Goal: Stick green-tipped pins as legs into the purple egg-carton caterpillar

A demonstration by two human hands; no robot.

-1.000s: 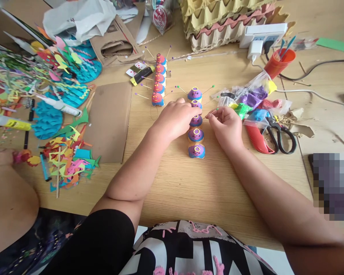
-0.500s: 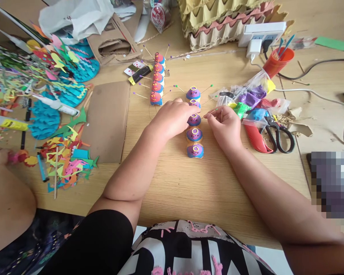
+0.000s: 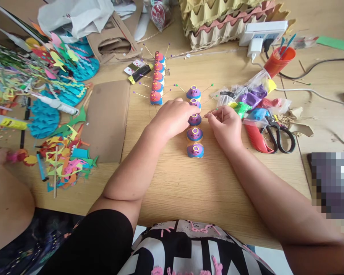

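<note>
A row of egg-carton cups, painted purple and blue with yellow rings and small faces, stands upright in front of me. My left hand grips its middle from the left, its fingers covering part of the second and third cups. On the right side, my right hand pinches a thin stick with a green tip, its inner end close to the third cup. Whether that end touches the cup I cannot tell. Green-tipped sticks also jut from the farthest cups.
A red and blue egg-carton row with purple-tipped sticks stands farther left. Scissors and bagged coloured clay lie right. Cardboard and paper scraps lie left, near another person's arm. Egg trays are stacked behind.
</note>
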